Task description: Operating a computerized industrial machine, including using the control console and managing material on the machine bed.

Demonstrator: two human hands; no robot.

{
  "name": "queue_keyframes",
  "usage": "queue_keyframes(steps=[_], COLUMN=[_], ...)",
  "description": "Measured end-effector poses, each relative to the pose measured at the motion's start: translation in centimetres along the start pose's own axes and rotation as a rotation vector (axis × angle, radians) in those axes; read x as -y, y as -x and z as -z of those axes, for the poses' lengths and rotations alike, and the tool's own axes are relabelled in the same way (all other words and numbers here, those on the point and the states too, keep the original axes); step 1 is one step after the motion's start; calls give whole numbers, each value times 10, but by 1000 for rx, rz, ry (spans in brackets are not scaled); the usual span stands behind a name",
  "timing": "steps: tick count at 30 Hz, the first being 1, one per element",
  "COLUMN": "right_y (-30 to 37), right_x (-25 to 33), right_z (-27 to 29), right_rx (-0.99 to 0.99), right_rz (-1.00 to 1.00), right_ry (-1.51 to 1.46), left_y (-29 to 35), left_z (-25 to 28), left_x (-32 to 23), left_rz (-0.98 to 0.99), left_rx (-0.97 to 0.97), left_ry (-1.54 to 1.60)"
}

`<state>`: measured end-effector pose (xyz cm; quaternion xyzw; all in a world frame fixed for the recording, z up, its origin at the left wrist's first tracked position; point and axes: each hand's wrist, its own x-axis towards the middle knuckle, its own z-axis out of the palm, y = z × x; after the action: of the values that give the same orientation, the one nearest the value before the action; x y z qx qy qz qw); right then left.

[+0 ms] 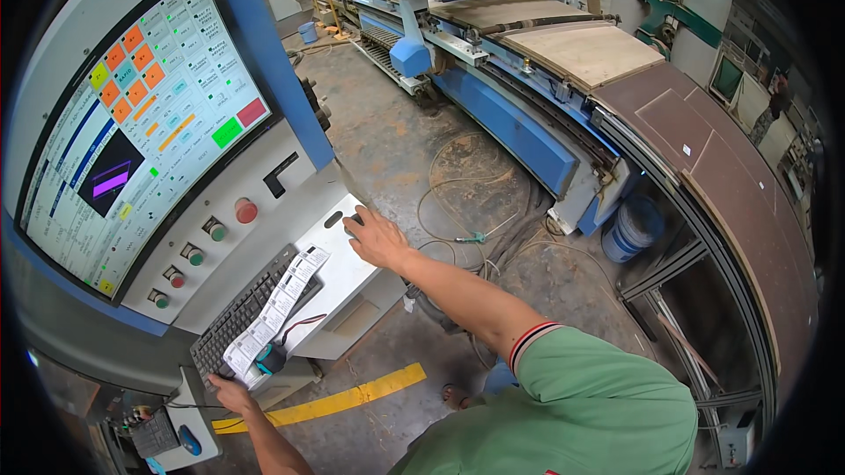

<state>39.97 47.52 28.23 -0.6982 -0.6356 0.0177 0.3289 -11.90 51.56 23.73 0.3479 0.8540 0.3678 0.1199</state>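
My right hand (378, 239) is wrapped over a dark computer mouse (354, 221) on the white shelf of a control console. At the near end of the black keyboard (255, 299), my left hand (231, 394) touches its corner with fingers stretched out, holding nothing that I can see. A long strip of printed white labels (280, 301) lies across the keyboard. Beside its lower end sits a dark and teal handheld device (269, 358) with a cable. The console's lit screen (145, 132) shows coloured buttons and a purple shape on black.
Below the screen are a red push button (246, 210) and several smaller knobs. A blue-and-white cutting machine (506, 127) carries wooden boards (585, 52) and brown panels (704, 136). Hoses (440, 184) and a blue bucket (632, 228) are on the floor, near yellow tape (352, 396).
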Motion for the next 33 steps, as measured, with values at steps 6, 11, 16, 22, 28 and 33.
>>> queue_keyframes(steps=[6, 11, 16, 22, 28, 33], right_y=[0, -2, -4, 1, 3, -2], right_x=[-2, -3, 8, -9, 0, -2], right_z=[1, 5, 2, -5, -1, -1], right_rx=[4, 25, 36, -104, -65, -36], right_rz=[-7, -10, 7, 52, 55, 29], right_ry=[21, 22, 15, 35, 41, 35], left_y=[3, 1, -3, 21, 24, 25], left_z=[-1, -5, 5, 1, 8, 7], left_x=[-3, -6, 4, -19, -12, -19], left_rz=[-11, -10, -9, -26, -39, -29], left_rx=[16, 5, -6, -68, -62, -60], left_ry=[4, 6, -17, -5, -16, -5])
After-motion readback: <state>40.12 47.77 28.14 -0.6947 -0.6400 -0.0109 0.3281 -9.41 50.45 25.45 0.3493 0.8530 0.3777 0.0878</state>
